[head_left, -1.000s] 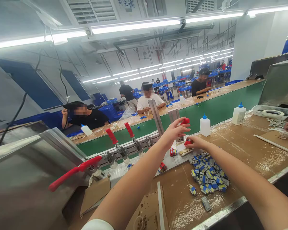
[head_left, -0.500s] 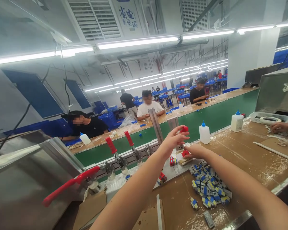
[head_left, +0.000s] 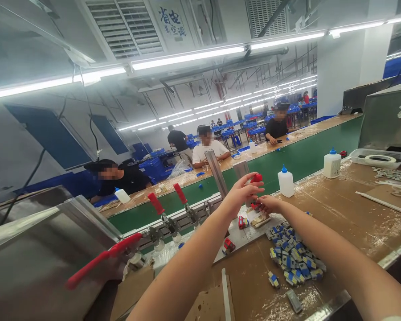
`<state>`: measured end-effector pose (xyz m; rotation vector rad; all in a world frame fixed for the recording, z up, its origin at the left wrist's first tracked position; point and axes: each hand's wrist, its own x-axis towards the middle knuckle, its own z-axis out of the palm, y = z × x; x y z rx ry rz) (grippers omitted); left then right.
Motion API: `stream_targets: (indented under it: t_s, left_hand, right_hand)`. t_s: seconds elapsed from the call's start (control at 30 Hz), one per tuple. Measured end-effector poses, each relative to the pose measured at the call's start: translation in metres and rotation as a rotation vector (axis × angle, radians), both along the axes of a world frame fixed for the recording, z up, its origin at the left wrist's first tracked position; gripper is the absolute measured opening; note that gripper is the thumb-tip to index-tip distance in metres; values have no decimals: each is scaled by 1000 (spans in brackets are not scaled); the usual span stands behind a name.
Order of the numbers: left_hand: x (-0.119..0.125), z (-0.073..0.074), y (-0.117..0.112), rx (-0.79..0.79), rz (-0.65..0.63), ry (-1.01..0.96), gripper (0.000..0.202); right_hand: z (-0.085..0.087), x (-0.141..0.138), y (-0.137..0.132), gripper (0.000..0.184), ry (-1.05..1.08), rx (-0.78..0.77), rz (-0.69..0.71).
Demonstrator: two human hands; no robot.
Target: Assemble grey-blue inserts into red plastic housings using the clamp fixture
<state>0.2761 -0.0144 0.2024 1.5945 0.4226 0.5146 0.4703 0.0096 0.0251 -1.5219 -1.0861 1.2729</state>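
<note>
My left hand (head_left: 241,192) is raised over the white jig plate (head_left: 238,232), fingers curled around the red handle (head_left: 256,178) of a toggle clamp. My right hand (head_left: 268,204) rests just below it, fingers pinched on a small red part (head_left: 255,206) at the clamp's base. A small wooden block (head_left: 260,219) lies under that spot. A pile of several small blue-and-grey parts (head_left: 293,257) lies on the brown table beside my right forearm. Two small red parts, one (head_left: 242,222) near the clamp and another (head_left: 229,244), sit on the plate.
Two more red-handled clamps, one (head_left: 156,203) and its neighbour (head_left: 180,193), and a long red lever (head_left: 100,260) line the metal rail to the left. Glue bottles, the nearer (head_left: 286,181) and the farther (head_left: 332,162), stand by the green conveyor (head_left: 287,156). A white basket (head_left: 378,157) sits far right. Workers sit across the belt.
The camera tilted and the view shifted slightly. My hands stayed at the clamp, the right one drawing closer under the left. The other person's hand at the far right has left the view.
</note>
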Motion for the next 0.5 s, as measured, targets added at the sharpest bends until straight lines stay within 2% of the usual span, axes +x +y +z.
stream_targets:
  t_s: [0.13, 0.3, 0.4, 0.5]
  left_hand:
    - [-1, -2, -1, 13, -8, 11, 61]
    - [0, -8, -4, 68, 17, 56, 44]
    - [0, -16, -2, 83, -12, 44, 40]
    - [0, -29, 3, 164, -73, 96, 34]
  right_hand:
    - [2, -5, -4, 26, 140, -69, -4]
    - [2, -10, -9, 36, 204, -102, -15]
    - [4, -12, -13, 40, 210, -84, -4]
    - [6, -13, -19, 34, 195, -47, 6]
